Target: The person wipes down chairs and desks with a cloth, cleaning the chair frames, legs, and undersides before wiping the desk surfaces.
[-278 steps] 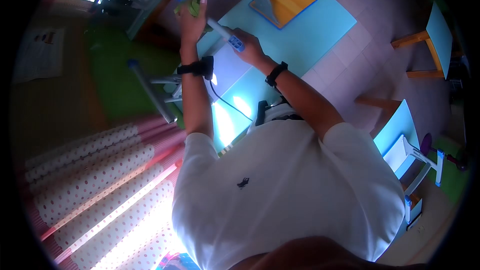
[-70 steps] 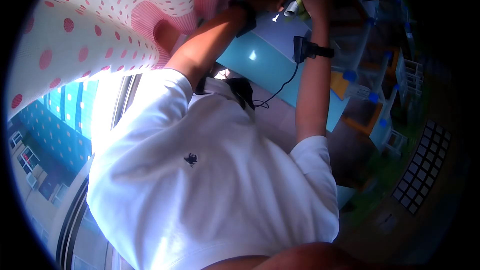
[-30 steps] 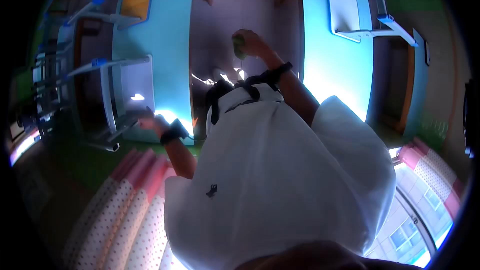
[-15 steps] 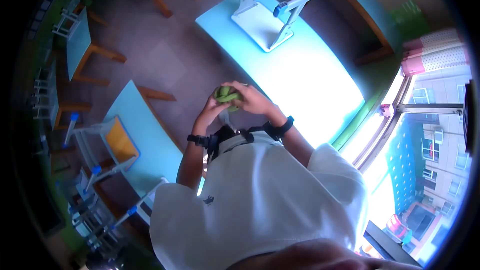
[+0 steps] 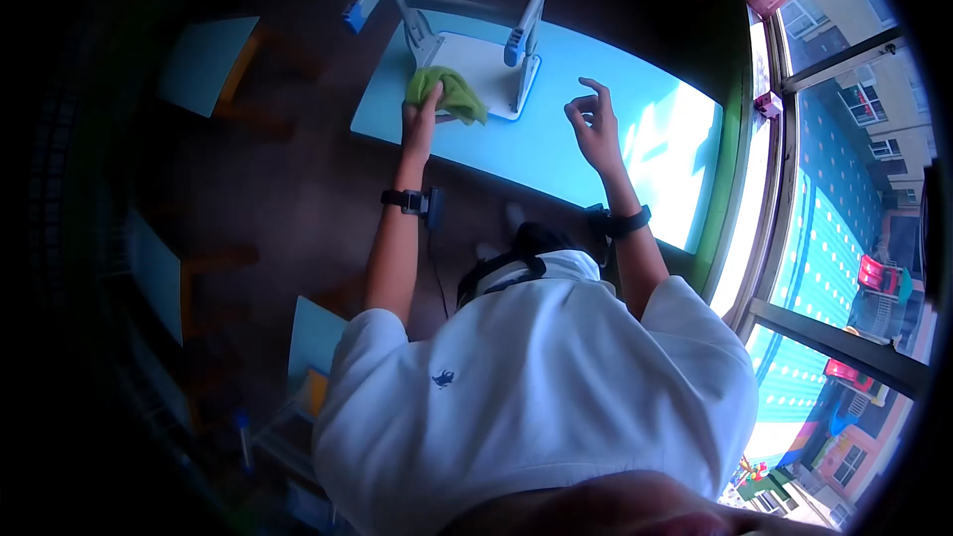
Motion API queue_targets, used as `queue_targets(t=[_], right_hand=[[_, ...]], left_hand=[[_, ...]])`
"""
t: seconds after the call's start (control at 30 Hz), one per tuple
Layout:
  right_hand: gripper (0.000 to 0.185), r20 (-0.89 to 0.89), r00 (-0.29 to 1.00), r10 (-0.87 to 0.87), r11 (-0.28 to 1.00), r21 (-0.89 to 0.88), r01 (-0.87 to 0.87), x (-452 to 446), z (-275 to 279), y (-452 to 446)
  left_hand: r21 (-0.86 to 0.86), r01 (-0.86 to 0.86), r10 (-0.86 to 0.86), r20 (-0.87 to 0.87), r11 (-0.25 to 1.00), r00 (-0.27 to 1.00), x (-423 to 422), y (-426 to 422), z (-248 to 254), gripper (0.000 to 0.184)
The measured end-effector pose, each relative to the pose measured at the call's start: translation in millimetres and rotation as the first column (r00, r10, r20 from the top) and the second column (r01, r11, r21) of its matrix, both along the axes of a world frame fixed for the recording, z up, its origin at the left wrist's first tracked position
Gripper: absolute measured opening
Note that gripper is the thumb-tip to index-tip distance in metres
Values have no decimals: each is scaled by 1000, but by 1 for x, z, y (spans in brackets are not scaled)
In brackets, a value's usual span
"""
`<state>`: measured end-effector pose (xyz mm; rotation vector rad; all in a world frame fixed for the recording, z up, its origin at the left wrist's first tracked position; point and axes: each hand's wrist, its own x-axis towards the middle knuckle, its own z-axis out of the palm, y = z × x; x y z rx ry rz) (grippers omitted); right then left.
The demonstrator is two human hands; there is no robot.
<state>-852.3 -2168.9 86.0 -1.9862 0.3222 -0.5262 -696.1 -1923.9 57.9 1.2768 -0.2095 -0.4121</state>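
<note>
A crumpled green cloth (image 5: 449, 97) is gripped in my left hand (image 5: 421, 119), beside the upturned chair on the table. The chair (image 5: 478, 55) rests with its pale seat on the light blue tabletop (image 5: 556, 164) and its grey legs, tipped in blue, pointing up and away. Over the right part of that table hangs my right hand (image 5: 596, 129), empty, its fingers bent and apart. Black straps circle both of my wrists.
Sunlight from the window (image 5: 794, 139) falls on the table's right end. To the left stand other blue-topped tables, one at the upper left (image 5: 208, 65) and one nearer (image 5: 313, 342), with another chair (image 5: 298, 427) at the lower left.
Both hands held the bunched cloth together; now they are apart, with the cloth only in my left hand. My body has turned toward the table with the upturned chair.
</note>
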Motion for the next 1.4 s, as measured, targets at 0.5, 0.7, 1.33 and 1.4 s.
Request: queue_targets(t=[0.5,0.7,1.33,1.4], right_hand=[[45,204,978,-46,961,278,-12,138,29,-14],[35,265,961,-80,902,430,-44,186,7,-69],[40,122,978,-167,909,404,105,133,-6,-26],[44,88,975,-203,914,374,156,139,6,-10]], left_hand=[[745,258,-724,404,615,559,122,-155,72,54],[834,360,-868,249,417,430,160,-200,87,72],[787,252,-800,442,563,405,177,-148,45,65],[853,100,-831,462,512,310,184,-150,41,63]])
